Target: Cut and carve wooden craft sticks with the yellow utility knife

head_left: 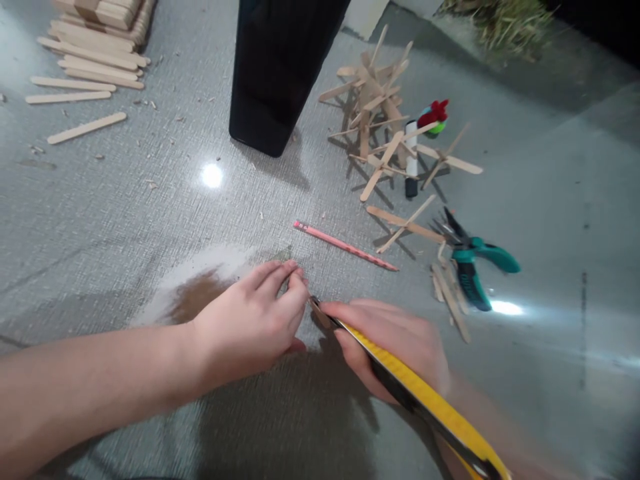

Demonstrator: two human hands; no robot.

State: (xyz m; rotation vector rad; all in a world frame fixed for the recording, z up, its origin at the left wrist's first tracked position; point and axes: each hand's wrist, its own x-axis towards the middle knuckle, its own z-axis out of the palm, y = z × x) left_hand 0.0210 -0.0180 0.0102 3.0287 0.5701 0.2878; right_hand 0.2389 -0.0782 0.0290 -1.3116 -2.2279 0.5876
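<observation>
My right hand (395, 340) is wrapped around a yellow and black utility knife (425, 393), its tip pointing up and left. Close to that tip, my left hand (260, 313) is closed in a pinch. A short brown end of a wooden craft stick (320, 315) shows between the two hands, right by the blade; the rest of it is hidden by my left fingers. Whether the blade touches the wood I cannot tell. Just beyond my hands lies a pink pencil (347, 247) on the grey textured table (190, 213).
Craft sticks (95, 57) are piled at the far left. A black phone-like slab (280, 73) stands at the back. To the right are crossed-stick pieces (380, 100), a white marker (411, 157), teal pliers (470, 257) and cut stick scraps (453, 297). Small wood chips dot the table.
</observation>
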